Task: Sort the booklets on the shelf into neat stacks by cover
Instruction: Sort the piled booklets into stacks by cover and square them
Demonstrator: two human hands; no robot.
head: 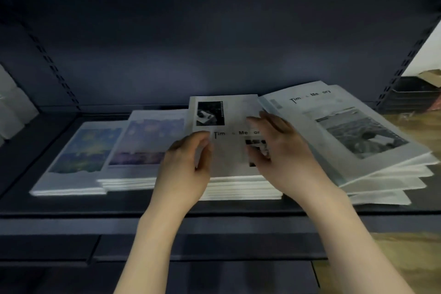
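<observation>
- Shelf (71, 205): four piles of booklets in a row along its front. From your left: a blue-and-yellow painted cover (83, 150), a purple painted cover (148, 141), a grey pile with small dark photos (226, 117), and a grey pile with one large photo (346, 126).
- Your left hand (188, 164) has its fingers curled at the left edge of the top booklet on the small-photo pile; thumb and fingertips look to pinch that edge, though blur leaves the contact uncertain.
- Your right hand (284, 148) lies over the right half of the same cover, fingers loosely bent and spread; whether it presses or grips, you cannot tell.
- Key relation: the small-photo pile sits directly ahead, between your hands, its long axis running away from you toward the shelf back. Both hands are about equally near.
- The large-photo pile is fanned and skewed, touching or overlapping the small-photo pile's right edge; your right hand is nearer it.
- Judgement: squaring that fanned pile looks like the remaining work.
</observation>
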